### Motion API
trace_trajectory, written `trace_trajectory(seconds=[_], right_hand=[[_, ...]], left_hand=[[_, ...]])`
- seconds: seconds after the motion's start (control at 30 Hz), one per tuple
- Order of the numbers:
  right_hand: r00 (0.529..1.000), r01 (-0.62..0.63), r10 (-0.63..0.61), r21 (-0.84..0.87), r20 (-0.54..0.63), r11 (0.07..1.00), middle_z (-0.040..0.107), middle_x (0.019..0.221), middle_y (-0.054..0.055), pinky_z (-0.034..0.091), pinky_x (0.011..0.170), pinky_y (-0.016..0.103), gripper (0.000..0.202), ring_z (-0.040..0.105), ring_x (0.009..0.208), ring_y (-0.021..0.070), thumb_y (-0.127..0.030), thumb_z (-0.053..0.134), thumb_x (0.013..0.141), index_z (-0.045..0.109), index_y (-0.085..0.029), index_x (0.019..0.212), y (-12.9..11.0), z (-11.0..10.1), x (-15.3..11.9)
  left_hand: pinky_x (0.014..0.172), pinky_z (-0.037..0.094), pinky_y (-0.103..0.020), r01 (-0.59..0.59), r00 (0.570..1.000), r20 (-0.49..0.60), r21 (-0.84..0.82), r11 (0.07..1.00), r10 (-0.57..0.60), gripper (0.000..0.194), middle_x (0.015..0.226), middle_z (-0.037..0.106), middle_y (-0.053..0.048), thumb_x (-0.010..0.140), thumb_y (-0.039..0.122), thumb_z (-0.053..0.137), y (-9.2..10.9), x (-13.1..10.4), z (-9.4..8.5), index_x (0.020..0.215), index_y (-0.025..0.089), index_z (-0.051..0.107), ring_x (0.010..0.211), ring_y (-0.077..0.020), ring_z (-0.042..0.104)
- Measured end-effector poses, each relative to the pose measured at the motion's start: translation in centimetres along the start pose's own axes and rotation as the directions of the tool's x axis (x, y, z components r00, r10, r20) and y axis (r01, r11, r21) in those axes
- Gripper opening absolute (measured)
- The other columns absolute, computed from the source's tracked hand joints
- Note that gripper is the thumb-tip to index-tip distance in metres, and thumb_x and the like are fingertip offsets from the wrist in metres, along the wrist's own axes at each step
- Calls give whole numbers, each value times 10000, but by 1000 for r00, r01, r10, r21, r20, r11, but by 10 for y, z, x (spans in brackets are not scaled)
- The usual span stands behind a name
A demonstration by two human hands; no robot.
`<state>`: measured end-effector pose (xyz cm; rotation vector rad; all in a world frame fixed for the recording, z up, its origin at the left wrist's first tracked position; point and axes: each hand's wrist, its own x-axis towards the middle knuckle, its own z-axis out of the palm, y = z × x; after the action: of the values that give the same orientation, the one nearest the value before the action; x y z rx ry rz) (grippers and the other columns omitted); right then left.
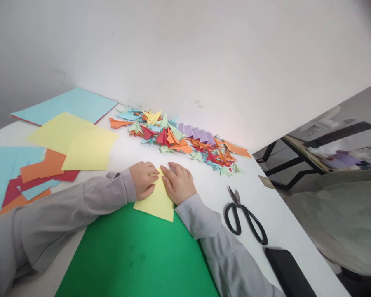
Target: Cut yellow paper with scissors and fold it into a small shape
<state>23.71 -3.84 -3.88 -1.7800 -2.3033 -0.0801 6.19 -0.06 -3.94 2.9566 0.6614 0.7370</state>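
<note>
A yellow sheet of paper (156, 205) lies on the far end of a green mat (136, 255), its top part between my hands. My left hand (143, 180) presses on its upper left edge with curled fingers. At the upper right edge, my right hand (179, 182) has its thumb and fingertips on the paper. The top of the sheet narrows between my fingertips and is partly hidden by them. Beyond my hands, a long heap of small folded paper pieces (163, 136) in several colours runs along the wall.
Black scissors (238, 206), partly open, and a black phone-like object (289, 272) lie at right. At left are yellow sheets (88, 148), orange pieces (51, 165) and blue sheets (64, 105). A shelf (303, 154) stands beyond the table's right edge.
</note>
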Motion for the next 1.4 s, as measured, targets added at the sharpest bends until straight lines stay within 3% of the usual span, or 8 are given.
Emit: trace_trajectory(seconds=[0.4, 0.6, 0.87, 1.13, 1.4], right_hand=[[1000, 2, -2, -6, 0, 1000, 452, 1251, 86, 293, 922, 433, 363, 368, 1157, 235, -315, 370, 853, 494, -270, 1191, 0, -1, -1], [999, 26, -24, -97, 24, 995, 455, 1253, 81, 279, 913, 473, 364, 379, 1144, 239, -329, 319, 874, 468, -291, 1204, -2, -4, 1], [997, 62, -53, -177, 51, 982, 463, 1258, 91, 240, 921, 509, 369, 388, 1140, 251, -331, 286, 886, 447, -279, 1214, -5, -9, 1], [993, 113, -100, -243, 65, 963, 477, 1240, 113, 187, 932, 546, 374, 437, 1080, 263, -334, 274, 893, 451, -252, 1212, -9, -14, 2], [994, 85, -65, -261, 84, 962, 503, 1207, 103, 197, 925, 530, 354, 478, 1040, 256, -328, 290, 889, 475, -257, 1183, -16, -22, 5]], left_hand=[[737, 427, -376, -2, 1000, 8, -3, 1000, 2, 237, 990, 621, -91, 715, 228, 484, -2, 0, 0, 855, 114, 637, 904, -228, 513], [716, 413, -391, 16, 1000, 23, 42, 999, -17, 241, 1006, 620, -88, 730, 226, 461, 2, 0, -3, 863, 129, 637, 916, -236, 519], [828, 405, -421, 20, 999, 23, 82, 996, -22, 262, 1090, 593, -113, 735, 245, 463, 1, -2, -1, 890, 132, 642, 1006, -269, 491], [871, 397, -446, -20, 1000, 25, 70, 997, 18, 291, 1112, 578, -129, 735, 255, 462, -6, -5, 2, 926, 122, 635, 1083, -302, 461], [884, 401, -406, -98, 995, 7, 43, 994, 98, 266, 992, 611, -130, 717, 237, 456, -13, 0, 1, 860, 126, 652, 986, -259, 500]])
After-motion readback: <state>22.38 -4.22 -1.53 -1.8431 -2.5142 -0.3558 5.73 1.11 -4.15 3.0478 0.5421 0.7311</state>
